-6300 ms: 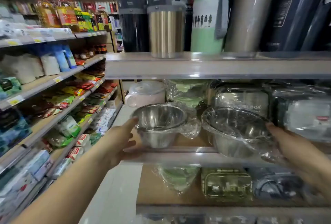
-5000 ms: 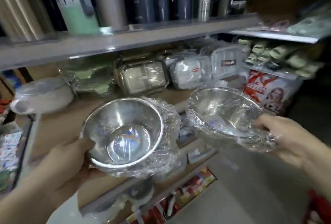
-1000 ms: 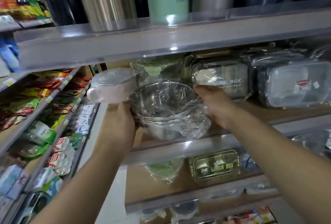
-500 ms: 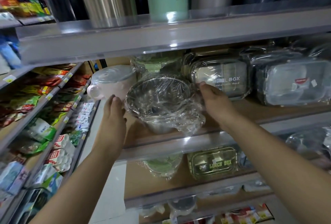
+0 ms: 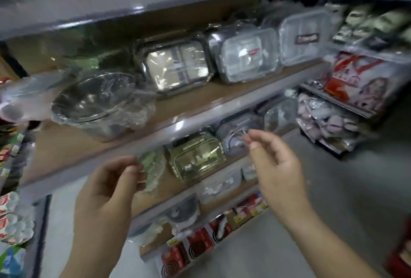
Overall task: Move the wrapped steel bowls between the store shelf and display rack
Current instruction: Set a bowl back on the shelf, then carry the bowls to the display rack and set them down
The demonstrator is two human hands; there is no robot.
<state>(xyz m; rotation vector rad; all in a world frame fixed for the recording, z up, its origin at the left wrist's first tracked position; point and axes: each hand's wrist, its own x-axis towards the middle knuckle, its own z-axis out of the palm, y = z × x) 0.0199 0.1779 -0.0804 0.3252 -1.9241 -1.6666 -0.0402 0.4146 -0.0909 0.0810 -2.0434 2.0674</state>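
Note:
The wrapped steel bowls point(image 5: 97, 105), nested in crinkled clear film, rest at the left end of the brown store shelf point(image 5: 189, 108), a short way back from its front rail. My left hand point(image 5: 109, 186) hangs below that rail, fingers loosely curled and holding nothing. My right hand point(image 5: 273, 162) is lower right of the bowls, in front of the shelf underneath, fingers half bent and empty. Neither hand touches the bowls. The picture is blurred by head motion.
Wrapped lunch boxes point(image 5: 178, 66) line the same shelf to the right of the bowls. A pink lidded pot point(image 5: 20, 102) stands at their left. Another lunch box point(image 5: 195, 157) sits on the shelf below. A rack of packaged goods point(image 5: 355, 77) stands at the right above grey floor.
Both hands let go of the bowls and dropped below the shelf rail. My view swung right and downward, so the bowls now sit at the left of the picture.

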